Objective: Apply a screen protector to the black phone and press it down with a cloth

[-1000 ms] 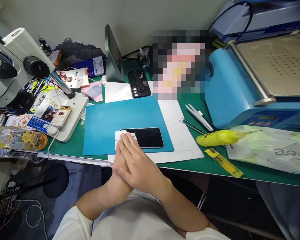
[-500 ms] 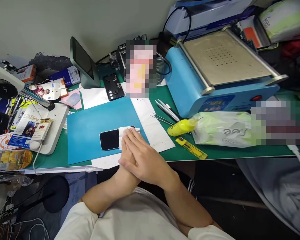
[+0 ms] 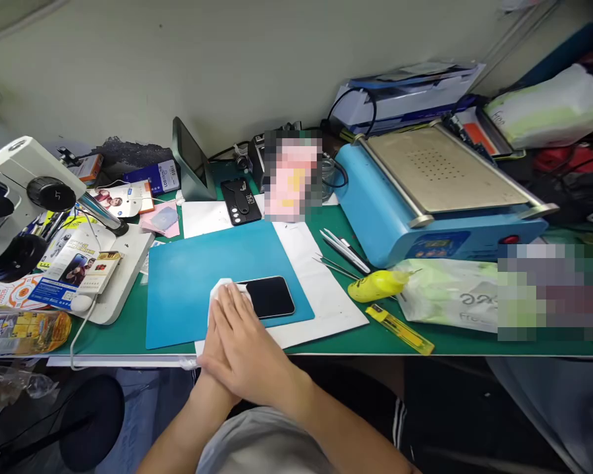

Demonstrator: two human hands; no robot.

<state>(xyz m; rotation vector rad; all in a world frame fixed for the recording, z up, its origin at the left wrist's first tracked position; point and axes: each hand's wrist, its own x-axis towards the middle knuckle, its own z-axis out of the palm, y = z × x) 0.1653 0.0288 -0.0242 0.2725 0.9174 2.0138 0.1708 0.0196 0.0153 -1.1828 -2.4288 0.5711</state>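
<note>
A phone (image 3: pixel 271 296) lies face up on the blue mat (image 3: pixel 188 283), its dark screen uncovered at the right. Over its left end is a white wipe (image 3: pixel 221 285). My left hand (image 3: pixel 214 349) presses down on the wipe, its fingers mostly covered by my right hand. Laid across it, my right hand (image 3: pixel 247 352) has straight fingers side by side, with the tips reaching the wipe. The back of the phone cannot be seen.
To the right are tweezers (image 3: pixel 337 266), a yellow bottle (image 3: pixel 375 286), a yellow blade case (image 3: pixel 400 329) and a blue machine with a metal plate (image 3: pixel 449 164). A microscope (image 3: pixel 49 191) stands at left. Behind the mat lies a black phone case (image 3: pixel 241 201).
Both hands and the wipe have shifted from the phone's right end to its left end, uncovering the right side of the screen. The camera view has also tilted upward.
</note>
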